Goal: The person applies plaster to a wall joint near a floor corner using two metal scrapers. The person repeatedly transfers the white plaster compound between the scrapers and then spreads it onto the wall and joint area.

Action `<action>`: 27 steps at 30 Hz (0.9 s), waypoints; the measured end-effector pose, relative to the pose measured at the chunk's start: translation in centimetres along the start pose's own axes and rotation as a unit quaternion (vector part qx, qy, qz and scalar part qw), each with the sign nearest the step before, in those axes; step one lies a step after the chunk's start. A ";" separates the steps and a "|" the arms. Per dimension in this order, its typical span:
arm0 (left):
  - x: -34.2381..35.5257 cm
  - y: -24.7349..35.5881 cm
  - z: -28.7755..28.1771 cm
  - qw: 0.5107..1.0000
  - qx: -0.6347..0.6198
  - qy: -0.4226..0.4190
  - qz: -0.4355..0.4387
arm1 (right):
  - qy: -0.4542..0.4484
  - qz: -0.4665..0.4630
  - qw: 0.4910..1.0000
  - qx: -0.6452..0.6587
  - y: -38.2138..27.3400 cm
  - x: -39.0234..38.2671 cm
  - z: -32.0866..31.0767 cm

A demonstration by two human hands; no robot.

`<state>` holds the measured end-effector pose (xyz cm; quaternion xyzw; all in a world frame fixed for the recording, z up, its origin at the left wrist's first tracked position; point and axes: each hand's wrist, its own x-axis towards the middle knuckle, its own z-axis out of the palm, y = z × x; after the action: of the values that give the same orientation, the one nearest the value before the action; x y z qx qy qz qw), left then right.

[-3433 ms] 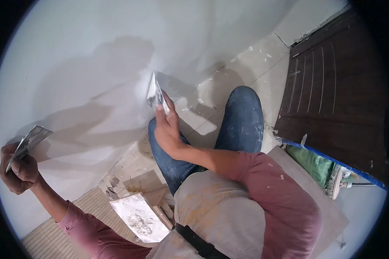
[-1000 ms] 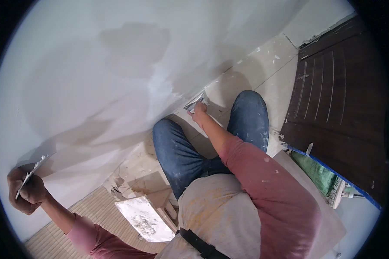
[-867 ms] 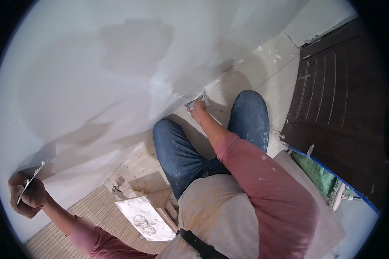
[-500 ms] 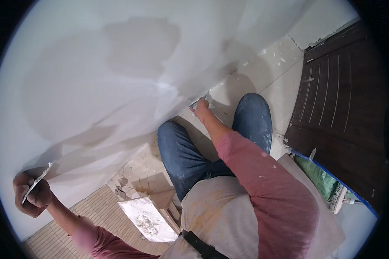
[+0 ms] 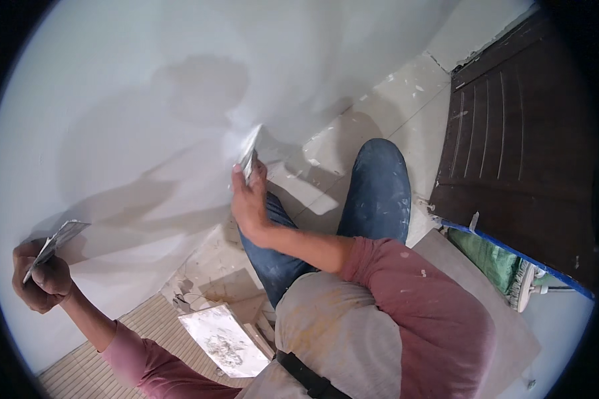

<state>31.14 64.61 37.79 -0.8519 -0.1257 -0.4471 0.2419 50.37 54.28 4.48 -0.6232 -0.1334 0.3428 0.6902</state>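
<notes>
A flat metal scraper [image 5: 249, 150], white-smeared on its blade, is gripped by the right hand [image 5: 249, 199], which is closed around its near end well beyond the white board [image 5: 249, 362] and slightly to its right. The blade is tilted, its far corner pointed away from the white board, close to the pale wall [image 5: 133, 46]; whether the wall is touched cannot be told. A second flat blade [image 5: 58, 241] is held by the left hand [image 5: 43, 276], to the left of the white board and farther out than it; the fingers are curled into a fist around the blade's lower end, and its free end is angled toward the wall.

On the white board itself a rough, greyish patch of material is borne. To its left, a ribbed beige surface [image 5: 90, 362] is seen. The jeans [image 5: 379, 186], spotted with white, are bent at the knees to the right of the white board and beyond it. Farther that way, pale floor tiles [image 5: 412, 93] are littered with white flakes. Well to the right of the white board, a dark brown door [image 5: 546, 193] is edged below with blue, and near that edge a green cloth-like thing [image 5: 482, 256] and a brush [image 5: 522, 286] are placed side by side.
</notes>
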 end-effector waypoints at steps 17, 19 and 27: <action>-1.0 -0.3 -1.1 0.999 0.045 -0.012 -0.008 | 0.131 0.418 0.865 0.246 21.7 17.6 -12.4; -1.4 -0.6 -1.0 0.998 0.018 0.049 -0.020 | 0.160 0.440 0.843 0.265 21.3 18.7 -12.7; -1.2 0.1 -1.0 0.997 0.039 0.013 -0.064 | 0.139 0.449 0.835 0.287 20.9 21.0 -12.8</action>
<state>29.75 64.01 37.29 -0.8260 -0.1939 -0.4677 0.2477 67.08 57.61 -22.88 -0.4295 0.3627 0.5481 0.6193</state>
